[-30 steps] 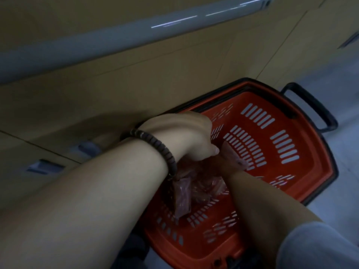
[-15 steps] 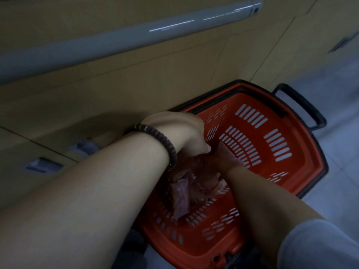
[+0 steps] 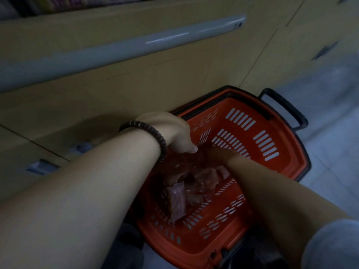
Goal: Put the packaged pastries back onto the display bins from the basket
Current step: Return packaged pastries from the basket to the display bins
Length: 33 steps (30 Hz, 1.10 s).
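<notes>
Pickup step: left hand (image 3: 175,133) and right hand (image 3: 214,153) down in the basket (image 3: 285,162) among the pastries (image 3: 177,202). Grips are hidden, can't tell. Next they probably lift some out.

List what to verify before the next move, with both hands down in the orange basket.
1. The left hand and right hand are inside the basket: ok.
2. Packaged pastries left on the basket floor to collect: ok, several.
3. Firm hold on a package: cannot tell, the fingers are hidden.
4. Basket upright beside the cabinet: ok.
5. Display bins in view for the drop: not ok, none plainly visible.
</notes>
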Each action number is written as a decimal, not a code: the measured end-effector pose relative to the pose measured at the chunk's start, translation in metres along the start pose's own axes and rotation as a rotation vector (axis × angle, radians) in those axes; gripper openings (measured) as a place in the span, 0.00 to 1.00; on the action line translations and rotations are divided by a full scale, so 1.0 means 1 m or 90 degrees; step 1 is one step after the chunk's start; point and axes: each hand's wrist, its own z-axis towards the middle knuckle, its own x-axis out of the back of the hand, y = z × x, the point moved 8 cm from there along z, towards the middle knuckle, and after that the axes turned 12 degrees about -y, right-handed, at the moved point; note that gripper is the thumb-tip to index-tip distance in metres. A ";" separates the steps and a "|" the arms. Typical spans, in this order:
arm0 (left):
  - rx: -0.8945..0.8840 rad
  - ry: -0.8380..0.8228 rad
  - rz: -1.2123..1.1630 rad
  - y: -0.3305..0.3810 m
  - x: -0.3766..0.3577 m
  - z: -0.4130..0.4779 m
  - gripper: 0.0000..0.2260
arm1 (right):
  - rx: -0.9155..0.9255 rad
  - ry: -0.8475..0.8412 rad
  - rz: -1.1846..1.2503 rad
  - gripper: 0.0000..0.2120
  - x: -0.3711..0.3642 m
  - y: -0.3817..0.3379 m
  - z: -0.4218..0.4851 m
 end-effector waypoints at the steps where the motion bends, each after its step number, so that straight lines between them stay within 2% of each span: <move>1: -0.004 0.003 0.007 -0.001 -0.001 0.003 0.30 | 0.022 -0.012 -0.039 0.24 0.006 -0.009 -0.016; 3: -0.009 -0.014 0.006 0.001 -0.006 0.004 0.30 | 0.022 -0.008 0.003 0.25 0.013 -0.009 -0.033; 6: -0.030 -0.011 0.002 0.010 -0.006 0.003 0.29 | -0.055 -0.010 -0.034 0.25 -0.005 0.015 -0.028; 8: -0.038 -0.008 0.015 0.013 -0.005 0.001 0.29 | -0.104 0.024 0.029 0.24 -0.013 0.025 -0.024; 10: -0.042 -0.003 0.017 0.014 -0.002 0.001 0.29 | -0.083 0.087 0.026 0.24 -0.016 0.041 0.009; 12: -0.045 0.004 0.017 0.013 0.001 0.004 0.29 | -0.105 0.022 0.040 0.25 -0.037 0.054 0.033; 16: -0.061 0.007 0.013 0.019 0.005 0.005 0.27 | -0.093 0.087 0.196 0.26 -0.042 0.038 0.015; 18: -0.063 0.006 0.013 0.022 0.005 0.006 0.27 | -0.104 0.098 0.286 0.24 -0.050 0.035 0.010; 20: -0.061 0.014 0.021 0.021 0.005 0.009 0.28 | -0.105 0.094 0.260 0.21 -0.052 0.027 0.010; 22: -0.061 0.022 0.030 0.018 0.007 0.009 0.28 | -0.085 0.023 0.271 0.18 -0.063 0.018 0.006; 26: -0.061 0.012 0.044 0.018 0.007 0.012 0.27 | -0.130 0.016 0.312 0.09 -0.055 0.015 -0.020; 27: -0.059 0.007 0.041 0.015 0.005 0.013 0.27 | -0.123 0.026 0.369 0.10 -0.053 0.015 -0.022; 29: -0.049 0.008 0.031 0.008 0.003 0.015 0.27 | -0.051 0.104 0.359 0.20 -0.028 0.015 -0.022; 30: -0.042 0.011 0.023 0.003 0.002 0.015 0.28 | -0.031 0.111 0.324 0.20 -0.019 0.021 -0.015; 31: -0.033 0.015 0.011 -0.002 0.001 0.016 0.28 | -0.035 0.084 0.330 0.17 -0.013 0.015 -0.028; 33: -0.018 0.031 -0.020 -0.014 0.000 0.018 0.27 | -0.110 -0.033 0.302 0.22 -0.007 -0.003 -0.070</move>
